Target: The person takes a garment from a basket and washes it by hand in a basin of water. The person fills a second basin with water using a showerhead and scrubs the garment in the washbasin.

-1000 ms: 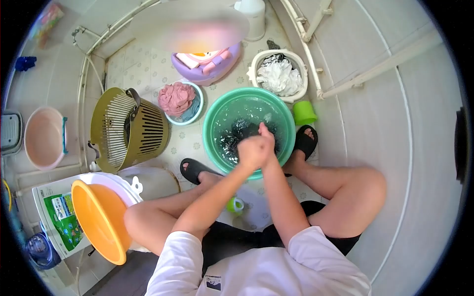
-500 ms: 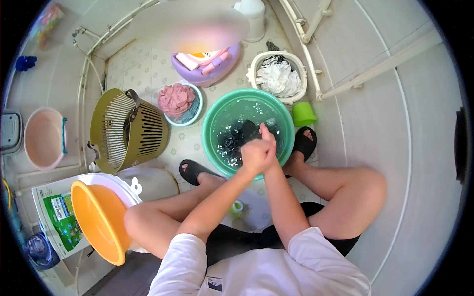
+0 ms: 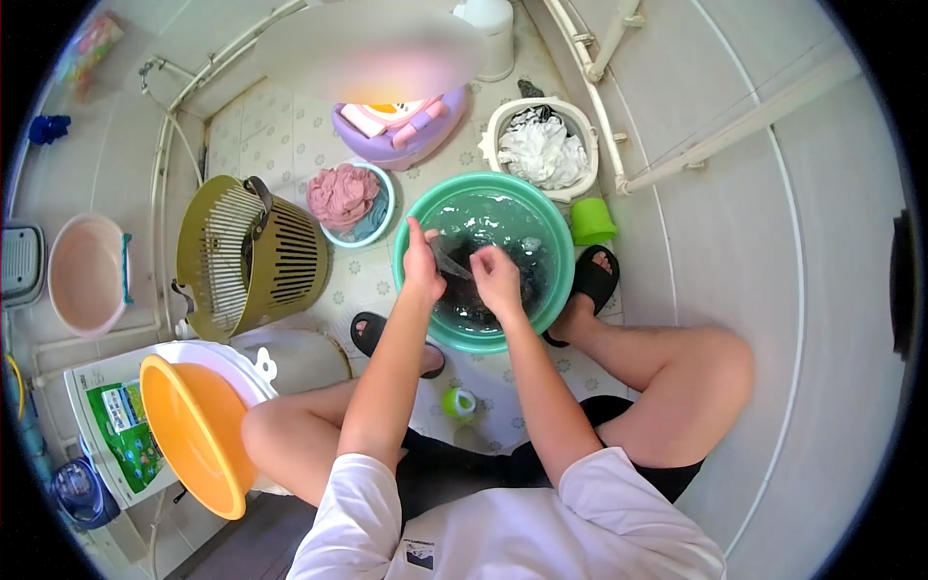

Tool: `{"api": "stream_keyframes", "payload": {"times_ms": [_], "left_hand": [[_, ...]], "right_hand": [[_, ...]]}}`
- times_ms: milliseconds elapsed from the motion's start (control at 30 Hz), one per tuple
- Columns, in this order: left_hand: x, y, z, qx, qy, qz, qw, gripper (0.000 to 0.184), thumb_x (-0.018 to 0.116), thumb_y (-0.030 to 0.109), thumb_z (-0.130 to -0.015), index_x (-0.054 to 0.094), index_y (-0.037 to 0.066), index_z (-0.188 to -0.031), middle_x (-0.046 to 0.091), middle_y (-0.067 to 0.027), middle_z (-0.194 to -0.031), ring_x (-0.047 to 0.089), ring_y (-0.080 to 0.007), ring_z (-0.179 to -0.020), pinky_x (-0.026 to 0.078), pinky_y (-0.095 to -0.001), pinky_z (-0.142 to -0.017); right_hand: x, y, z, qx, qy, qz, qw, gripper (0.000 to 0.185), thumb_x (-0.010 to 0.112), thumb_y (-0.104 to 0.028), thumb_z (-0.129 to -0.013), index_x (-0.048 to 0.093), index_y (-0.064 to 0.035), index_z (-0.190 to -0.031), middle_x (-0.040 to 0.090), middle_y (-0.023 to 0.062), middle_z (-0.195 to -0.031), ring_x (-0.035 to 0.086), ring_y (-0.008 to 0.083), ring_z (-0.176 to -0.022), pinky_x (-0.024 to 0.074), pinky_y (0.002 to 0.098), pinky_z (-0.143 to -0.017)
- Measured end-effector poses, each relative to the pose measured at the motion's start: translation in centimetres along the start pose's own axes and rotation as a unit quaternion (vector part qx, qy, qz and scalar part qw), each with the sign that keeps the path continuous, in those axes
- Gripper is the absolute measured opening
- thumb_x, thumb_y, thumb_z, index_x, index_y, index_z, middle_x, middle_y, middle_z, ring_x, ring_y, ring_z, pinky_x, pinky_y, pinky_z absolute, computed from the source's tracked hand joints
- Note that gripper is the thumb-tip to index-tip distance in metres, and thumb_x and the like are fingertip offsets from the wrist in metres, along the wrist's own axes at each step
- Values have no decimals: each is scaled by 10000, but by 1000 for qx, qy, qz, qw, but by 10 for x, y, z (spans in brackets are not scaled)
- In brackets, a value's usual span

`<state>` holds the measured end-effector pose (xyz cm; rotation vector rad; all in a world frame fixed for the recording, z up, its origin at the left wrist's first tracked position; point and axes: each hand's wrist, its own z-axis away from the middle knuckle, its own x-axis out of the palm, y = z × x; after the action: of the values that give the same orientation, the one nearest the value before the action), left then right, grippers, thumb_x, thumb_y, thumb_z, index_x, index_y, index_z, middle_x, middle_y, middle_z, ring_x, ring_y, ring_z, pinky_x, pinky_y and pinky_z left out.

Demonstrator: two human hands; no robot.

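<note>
A green basin (image 3: 414, 198) with water stands on the floor between my feet. Dark cloth (image 3: 478, 311) lies in the water, and part of it stretches up between my two hands. Over the basin's left side, my left hand (image 3: 422, 263) grips the dark cloth with the thumb pointing up. Near the middle of the basin, my right hand (image 3: 495, 277) is closed in a pinch on the same cloth. The fingertips of both hands are partly hidden.
Pink cloth (image 3: 340, 197) fills a small basin at the upper left. White cloth (image 3: 543, 153) sits in a pale basin behind. A green cup (image 3: 593, 221) stands right of the green basin, an olive basket (image 3: 290, 256) left. An orange basin (image 3: 198, 435) leans near my left knee.
My hands were pressed together over the basin; now they are apart, the left one further left and the right one slightly left. A stretch of dark cloth now shows between them.
</note>
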<state>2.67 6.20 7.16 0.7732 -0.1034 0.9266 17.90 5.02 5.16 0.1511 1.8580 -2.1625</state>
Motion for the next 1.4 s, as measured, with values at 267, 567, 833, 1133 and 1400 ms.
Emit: {"api": "stream_keyframes", "payload": {"times_ms": [267,567,833,1133,1400], "left_hand": [[20,11,29,5,-132,-144,981,471,546,540,-989,654,84,-939,677,-32,-862,645,-151,-790,522,-306,-726],[-33,-13,12,131,-160,-532,821,260,657,264,-994,631,63,-832,527,82,-749,443,-54,-715,398,-248,-657],[31,-20,50,384,54,-441,810,414,653,265,-982,598,2,-668,461,-32,-543,408,-71,-579,382,-290,-531],[69,-63,50,515,59,-616,594,370,626,341,-904,669,94,-631,621,-128,-607,629,-347,-568,504,-438,-528],[56,-77,77,530,-72,-587,607,284,679,287,-830,664,107,-610,627,-136,-621,627,-354,-571,495,-462,-531]], "right_hand": [[-16,18,-18,-96,-115,-87,985,150,638,-147,-979,653,-15,-1048,623,158,-1355,514,299,-1340,377,397,-1123],[-30,14,-27,-25,91,-153,984,223,617,-205,-1007,585,-1,-923,598,57,-760,541,120,-719,462,309,-677],[-27,15,-21,172,131,-172,961,411,653,-315,-978,574,13,-745,547,32,-659,471,133,-635,413,325,-615],[-10,21,-10,265,-3,-584,767,336,579,-388,-1000,635,-63,-1066,642,38,-979,593,131,-914,489,306,-793],[-13,55,-20,260,-105,-592,755,338,567,-350,-1015,588,-123,-765,600,-7,-730,579,116,-681,473,319,-639]]}}
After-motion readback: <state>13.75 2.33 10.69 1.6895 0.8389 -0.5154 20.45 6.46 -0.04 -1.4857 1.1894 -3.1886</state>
